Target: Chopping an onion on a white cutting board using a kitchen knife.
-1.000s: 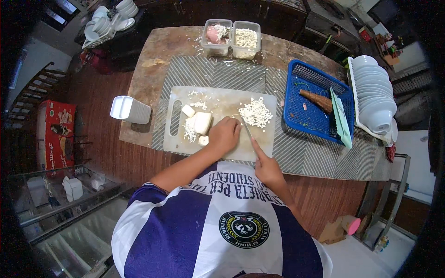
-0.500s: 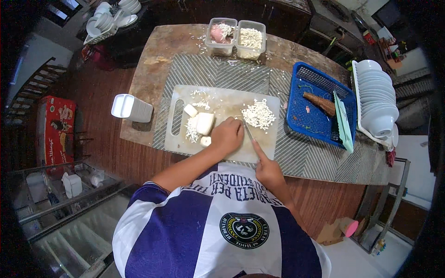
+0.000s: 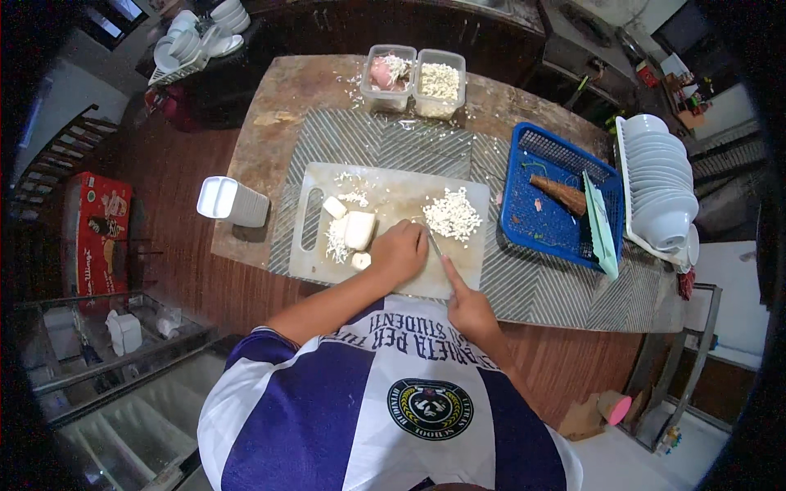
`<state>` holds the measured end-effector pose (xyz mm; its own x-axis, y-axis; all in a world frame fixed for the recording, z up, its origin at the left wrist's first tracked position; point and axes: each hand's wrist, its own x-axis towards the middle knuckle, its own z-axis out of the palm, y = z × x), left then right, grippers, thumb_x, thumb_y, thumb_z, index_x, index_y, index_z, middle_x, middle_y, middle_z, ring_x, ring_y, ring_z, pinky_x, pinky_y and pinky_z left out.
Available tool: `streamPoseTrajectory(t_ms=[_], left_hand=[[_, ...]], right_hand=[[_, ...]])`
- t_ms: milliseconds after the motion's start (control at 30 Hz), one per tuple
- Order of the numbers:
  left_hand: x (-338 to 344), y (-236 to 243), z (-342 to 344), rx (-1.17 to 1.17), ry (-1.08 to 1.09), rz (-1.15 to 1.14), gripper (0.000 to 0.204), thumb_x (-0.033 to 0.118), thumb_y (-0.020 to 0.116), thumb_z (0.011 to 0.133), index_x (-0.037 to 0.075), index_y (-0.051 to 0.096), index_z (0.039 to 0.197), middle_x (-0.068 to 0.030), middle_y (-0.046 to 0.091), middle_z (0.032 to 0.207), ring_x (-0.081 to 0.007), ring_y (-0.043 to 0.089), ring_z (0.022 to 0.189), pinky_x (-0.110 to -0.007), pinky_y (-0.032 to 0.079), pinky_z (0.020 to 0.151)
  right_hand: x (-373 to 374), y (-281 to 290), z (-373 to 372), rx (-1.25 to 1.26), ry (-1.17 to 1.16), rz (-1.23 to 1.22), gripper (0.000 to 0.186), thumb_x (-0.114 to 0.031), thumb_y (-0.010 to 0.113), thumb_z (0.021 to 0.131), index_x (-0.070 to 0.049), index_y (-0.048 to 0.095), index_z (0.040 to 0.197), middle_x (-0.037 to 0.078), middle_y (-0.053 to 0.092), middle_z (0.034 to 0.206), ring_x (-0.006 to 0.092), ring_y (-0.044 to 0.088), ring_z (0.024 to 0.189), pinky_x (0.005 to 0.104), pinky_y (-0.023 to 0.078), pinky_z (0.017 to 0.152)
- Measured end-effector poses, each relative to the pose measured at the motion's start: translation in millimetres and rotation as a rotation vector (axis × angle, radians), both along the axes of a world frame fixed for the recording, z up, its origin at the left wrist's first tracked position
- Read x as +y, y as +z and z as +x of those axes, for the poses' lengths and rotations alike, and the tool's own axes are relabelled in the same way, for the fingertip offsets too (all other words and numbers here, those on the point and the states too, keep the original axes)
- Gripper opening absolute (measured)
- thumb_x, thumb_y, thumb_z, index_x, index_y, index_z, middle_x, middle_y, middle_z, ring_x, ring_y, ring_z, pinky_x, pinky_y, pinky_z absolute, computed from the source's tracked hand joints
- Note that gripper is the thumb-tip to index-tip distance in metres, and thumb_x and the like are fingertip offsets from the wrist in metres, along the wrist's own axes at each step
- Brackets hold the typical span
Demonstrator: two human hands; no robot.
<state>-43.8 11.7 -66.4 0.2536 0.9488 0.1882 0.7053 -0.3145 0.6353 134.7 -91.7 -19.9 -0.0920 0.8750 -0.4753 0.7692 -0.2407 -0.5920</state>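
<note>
My right hand grips a knife by its handle, the blade angled up to my left fingers. My left hand is curled and pressed down on the white cutting board, right beside the blade. Whatever lies under its fingers is hidden. Just beyond the knife tip is a pile of small white diced pieces. Left of my left hand sit a thick peeled white root chunk, a smaller chunk and a stubby end piece, with thin white shreds around them.
Two clear tubs, one with pink and white food, one with white dice, stand at the far edge. To the right are a blue basket with a brown root and a rack of white bowls. Stacked white containers stand left.
The view has tilted slightly, so the table sits lower in it. My hands keep nearly the same place on the board, with the knife still against my left fingers.
</note>
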Motion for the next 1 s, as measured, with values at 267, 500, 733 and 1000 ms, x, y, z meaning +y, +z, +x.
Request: streamPoseTrajectory(t_ms=[267, 500, 733, 1000], left_hand=[[-3, 0, -3, 0.014, -0.013, -0.026, 0.019, 0.021, 0.063, 0.095, 0.005, 0.066, 0.087, -0.016, 0.066, 0.087, -0.0375, 0.066, 0.082, -0.05, 0.054, 0.069], [-1, -3, -6, 0.016, -0.029, -0.089, 0.018, 0.023, 0.065, 0.095, 0.007, 0.07, 0.095, -0.0151, 0.068, 0.093, -0.0376, 0.068, 0.084, -0.048, 0.055, 0.072], [-2, 0, -3, -0.026, -0.012, -0.029, 0.019, 0.022, 0.064, 0.095, 0.006, 0.068, 0.085, -0.0147, 0.067, 0.086, -0.0368, 0.067, 0.081, -0.048, 0.055, 0.068], [-1, 2, -3, 0.054, -0.042, -0.018, 0.017, 0.02, 0.062, 0.095, 0.004, 0.065, 0.089, -0.017, 0.066, 0.087, -0.0381, 0.067, 0.081, -0.049, 0.055, 0.069]], right_hand=[[1, 7, 1, 0.038, -0.002, 0.073, 0.082, -0.003, 0.054, 0.089, -0.03, 0.028, 0.163, 0.033, 0.064, 0.077, 0.0502, 0.066, 0.074, 0.0554, 0.052, 0.072], [2, 8, 4, 0.041, 0.032, 0.064, 0.081, -0.004, 0.054, 0.09, -0.028, 0.029, 0.163, 0.033, 0.064, 0.074, 0.0496, 0.066, 0.071, 0.0552, 0.053, 0.07], [6, 3, 3, -0.015, 0.04, 0.004, 0.076, -0.008, 0.053, 0.094, -0.029, 0.029, 0.162, 0.033, 0.065, 0.075, 0.0512, 0.066, 0.071, 0.0561, 0.054, 0.071], [3, 1, 4, 0.022, 0.036, 0.1, 0.085, -0.008, 0.057, 0.092, -0.035, 0.022, 0.164, 0.029, 0.065, 0.071, 0.049, 0.066, 0.067, 0.059, 0.055, 0.068]])
